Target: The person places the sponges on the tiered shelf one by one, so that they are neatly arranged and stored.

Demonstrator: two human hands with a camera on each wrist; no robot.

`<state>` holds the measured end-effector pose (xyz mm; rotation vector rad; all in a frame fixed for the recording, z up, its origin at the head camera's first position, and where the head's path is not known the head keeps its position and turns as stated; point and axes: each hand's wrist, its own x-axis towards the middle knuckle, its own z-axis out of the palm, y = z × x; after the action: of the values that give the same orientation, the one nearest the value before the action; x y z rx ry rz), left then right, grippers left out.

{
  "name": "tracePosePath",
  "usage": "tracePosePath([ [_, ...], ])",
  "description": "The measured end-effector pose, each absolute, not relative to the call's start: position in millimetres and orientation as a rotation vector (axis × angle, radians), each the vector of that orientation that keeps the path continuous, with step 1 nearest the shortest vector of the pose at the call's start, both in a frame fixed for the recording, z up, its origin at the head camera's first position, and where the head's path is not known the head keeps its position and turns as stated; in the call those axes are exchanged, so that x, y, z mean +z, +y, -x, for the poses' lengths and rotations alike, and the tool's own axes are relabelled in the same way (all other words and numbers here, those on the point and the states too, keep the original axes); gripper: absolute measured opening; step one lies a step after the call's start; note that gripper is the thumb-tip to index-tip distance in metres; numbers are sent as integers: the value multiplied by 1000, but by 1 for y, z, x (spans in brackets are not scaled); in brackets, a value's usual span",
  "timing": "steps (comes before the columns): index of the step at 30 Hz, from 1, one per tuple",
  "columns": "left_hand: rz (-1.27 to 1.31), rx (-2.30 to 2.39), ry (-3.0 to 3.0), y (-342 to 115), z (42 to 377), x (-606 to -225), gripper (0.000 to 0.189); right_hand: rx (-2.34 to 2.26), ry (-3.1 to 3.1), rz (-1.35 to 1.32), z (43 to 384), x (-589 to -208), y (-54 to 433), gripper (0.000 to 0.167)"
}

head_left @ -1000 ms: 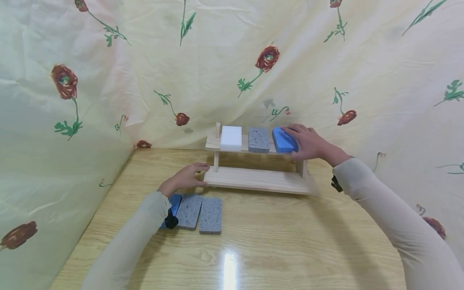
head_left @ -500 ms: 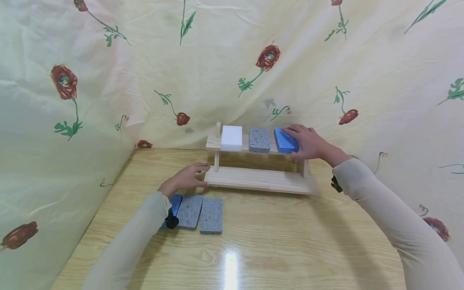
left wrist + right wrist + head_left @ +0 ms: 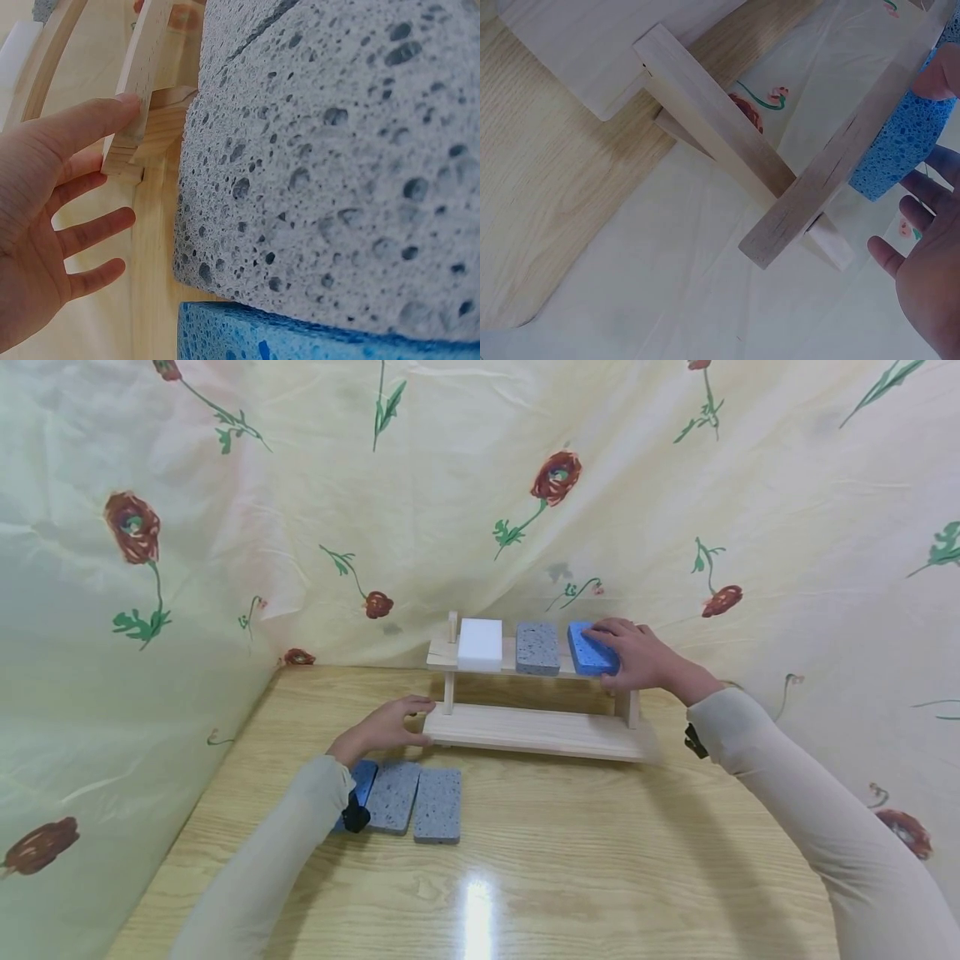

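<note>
My right hand (image 3: 643,658) holds a blue speckled sponge (image 3: 588,650) at the right end of the upper board of a two-tier wooden shelf (image 3: 532,729). In the right wrist view, the thumb is on one side of the blue sponge (image 3: 904,146) and the fingers are on the other. My left hand (image 3: 381,728) pinches the left end of the lower board, thumb at the front corner and index finger at the back. Its other fingers are spread in the left wrist view. A white sponge block (image 3: 480,645) and a grey sponge (image 3: 537,649) lie on the upper board.
Two grey sponges (image 3: 437,806) lie side by side on the wooden table (image 3: 570,868), in front of the shelf's left end. Beside them is another blue sponge (image 3: 364,779), partly covered by the left wrist. Flowered cloth (image 3: 450,527) hangs behind and at the sides.
The blue sponge in my right hand has shifted slightly right, leaving a wider gap to the grey sponge. The left hand holds its place on the shelf.
</note>
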<state>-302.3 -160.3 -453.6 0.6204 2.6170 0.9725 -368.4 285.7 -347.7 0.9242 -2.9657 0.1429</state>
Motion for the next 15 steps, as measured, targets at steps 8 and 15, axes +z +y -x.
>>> tracePosePath([
  [8,-617,964,2627,-160,303,-454,76,146,-2968,-925,366,-346,286,85],
  [15,-646,950,2632,-160,304,-455,76,143,-2951,-932,364,-345,285,85],
])
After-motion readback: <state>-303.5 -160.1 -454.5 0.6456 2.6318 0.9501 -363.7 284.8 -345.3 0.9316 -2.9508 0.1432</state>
